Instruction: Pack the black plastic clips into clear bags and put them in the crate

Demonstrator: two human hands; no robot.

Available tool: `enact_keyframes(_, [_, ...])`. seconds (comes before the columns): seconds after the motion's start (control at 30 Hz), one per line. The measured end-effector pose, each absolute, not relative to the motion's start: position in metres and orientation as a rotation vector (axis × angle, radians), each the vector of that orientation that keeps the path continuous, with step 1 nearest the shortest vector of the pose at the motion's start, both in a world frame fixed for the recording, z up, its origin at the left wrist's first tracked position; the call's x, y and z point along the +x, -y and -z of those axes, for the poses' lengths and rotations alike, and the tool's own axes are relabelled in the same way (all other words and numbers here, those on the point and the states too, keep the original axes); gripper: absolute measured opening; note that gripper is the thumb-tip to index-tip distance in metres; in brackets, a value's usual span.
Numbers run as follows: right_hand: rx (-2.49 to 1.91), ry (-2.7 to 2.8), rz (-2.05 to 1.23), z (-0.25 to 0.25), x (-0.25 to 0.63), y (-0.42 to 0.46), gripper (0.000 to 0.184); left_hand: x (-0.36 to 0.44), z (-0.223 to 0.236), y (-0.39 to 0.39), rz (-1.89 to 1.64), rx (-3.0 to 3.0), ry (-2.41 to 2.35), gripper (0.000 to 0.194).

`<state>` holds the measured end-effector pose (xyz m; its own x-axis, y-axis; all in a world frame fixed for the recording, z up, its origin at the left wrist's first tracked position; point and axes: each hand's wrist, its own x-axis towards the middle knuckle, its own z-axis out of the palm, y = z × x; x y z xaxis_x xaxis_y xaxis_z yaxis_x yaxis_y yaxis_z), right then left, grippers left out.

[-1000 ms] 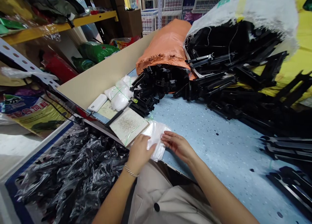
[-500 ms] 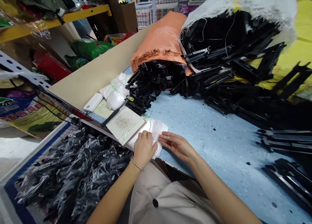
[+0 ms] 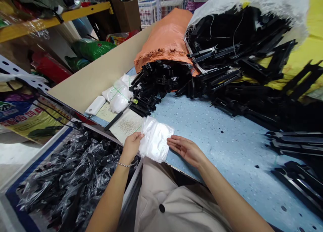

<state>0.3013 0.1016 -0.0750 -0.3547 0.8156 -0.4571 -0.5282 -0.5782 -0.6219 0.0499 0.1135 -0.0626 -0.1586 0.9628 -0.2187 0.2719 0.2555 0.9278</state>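
Head view, A: Where is the clear plastic [image 3: 155,143] lying, and what is the left hand [image 3: 131,145] doing?

B: The clear plastic is lying at the near edge of the blue tabletop [image 3: 202,134], partly overlapping the pale board [image 3: 126,123]; the left hand is pinching its left margin between thumb and forefinger

A: And the right hand [image 3: 185,150]?

B: It is extending its fingers, straight and side by side, at the opposite margin; it is visibly gripping nothing, and whether the fingertips are touching the plastic, I cannot tell

A: How, in your judgement, should the hands be working?

B: The left should be using a light pinch, close to the margin, while the right should be steadying the far side flat; layers are probably clinging together, so rubbing should be parting them better than tugging. Bagged black parts [image 3: 73,181] are lying near the left hand, so loose corners should be avoiding them
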Motion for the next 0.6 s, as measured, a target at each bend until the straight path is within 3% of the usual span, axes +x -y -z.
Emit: enact_keyframes(0.6, [-1.007, 0.591, -1.983, 0.075, 0.266, -0.111, 0.028, 0.053, 0.066, -0.109, -0.899, 1.301, -1.639, 0.026])
